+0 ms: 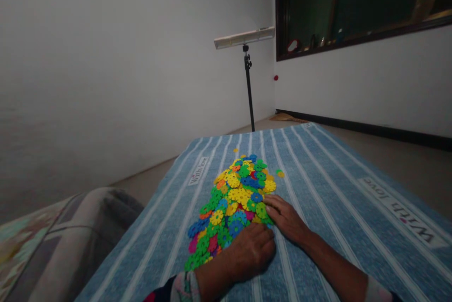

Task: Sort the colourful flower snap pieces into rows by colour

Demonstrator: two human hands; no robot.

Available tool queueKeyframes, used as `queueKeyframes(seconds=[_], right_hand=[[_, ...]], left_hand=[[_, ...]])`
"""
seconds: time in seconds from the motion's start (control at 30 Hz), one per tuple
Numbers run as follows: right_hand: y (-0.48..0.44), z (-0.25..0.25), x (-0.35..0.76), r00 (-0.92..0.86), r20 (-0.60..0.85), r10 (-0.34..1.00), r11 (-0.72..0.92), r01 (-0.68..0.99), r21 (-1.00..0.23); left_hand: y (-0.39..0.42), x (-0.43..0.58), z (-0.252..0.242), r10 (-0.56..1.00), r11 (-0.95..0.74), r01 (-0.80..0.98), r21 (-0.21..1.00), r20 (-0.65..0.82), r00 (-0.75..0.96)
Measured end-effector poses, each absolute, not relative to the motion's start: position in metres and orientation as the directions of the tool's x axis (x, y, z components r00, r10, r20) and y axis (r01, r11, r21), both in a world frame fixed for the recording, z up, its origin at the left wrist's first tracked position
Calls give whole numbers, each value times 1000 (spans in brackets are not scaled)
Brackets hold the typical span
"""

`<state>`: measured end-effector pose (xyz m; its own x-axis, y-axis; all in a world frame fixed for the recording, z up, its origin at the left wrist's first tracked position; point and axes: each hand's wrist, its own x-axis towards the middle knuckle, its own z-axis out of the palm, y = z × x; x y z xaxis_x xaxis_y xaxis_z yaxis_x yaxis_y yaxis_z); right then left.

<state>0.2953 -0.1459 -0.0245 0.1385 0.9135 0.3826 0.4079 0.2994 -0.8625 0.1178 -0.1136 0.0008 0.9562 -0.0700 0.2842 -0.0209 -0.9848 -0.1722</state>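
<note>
A long heap of flower-shaped plastic discs (240, 193) in yellow, green, blue, orange and pink lies on a blue-and-white striped cloth (310, 198). At the heap's near right side, my left hand (251, 251) is closed with its fingers curled under. Whatever those fingers hold, if anything, is hidden from view. My right hand (286, 218) rests along the right edge of the heap, its fingers stretched out and touching or close to the green and blue discs there.
A few discs, such as a yellow one (280, 174), lie apart from the heap. Behind the table stands a lamp panel (243, 38) on a black stand (249, 90). Draped fabric (88, 236) covers something at the left. A dark window (353, 5) is at the upper right.
</note>
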Motion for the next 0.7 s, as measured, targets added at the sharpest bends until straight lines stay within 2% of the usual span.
queueKeyframes(seconds=[0.17,0.3,0.7], right_hand=[[-148,-27,296,133,398,907,318,401,-859],[-150,-28,295,130,390,912,311,402,-861],[-153,-30,293,102,392,914,318,418,-851]], left_hand=[[-147,109,0,-77,-990,-48,-130,232,970],[-163,106,-9,-31,-992,-1,-128,232,972],[-132,101,-2,-11,-982,41,-187,271,963]])
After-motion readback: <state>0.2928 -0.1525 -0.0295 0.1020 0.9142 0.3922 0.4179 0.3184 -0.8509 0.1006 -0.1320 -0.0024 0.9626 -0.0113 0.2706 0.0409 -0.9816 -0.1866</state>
